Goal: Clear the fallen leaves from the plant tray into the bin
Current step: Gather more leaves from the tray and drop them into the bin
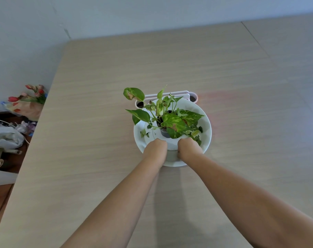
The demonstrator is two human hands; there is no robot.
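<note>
Loose leaves (144,132) are scattered on the white plant tray (206,127), mostly just right of the small grey pot (165,132), a few just left of it. They'd be expected to handle featherlight, limp and tear-prone, so best pinched at the stems. Both hands are reached onto the tray's near side; the grip of the left hand (156,148) and right hand (188,146) can't be told, fingers hidden. A pinkish bin (193,97) sits touching the tray behind the pot, contents unseen, on the bench (98,86).
</note>
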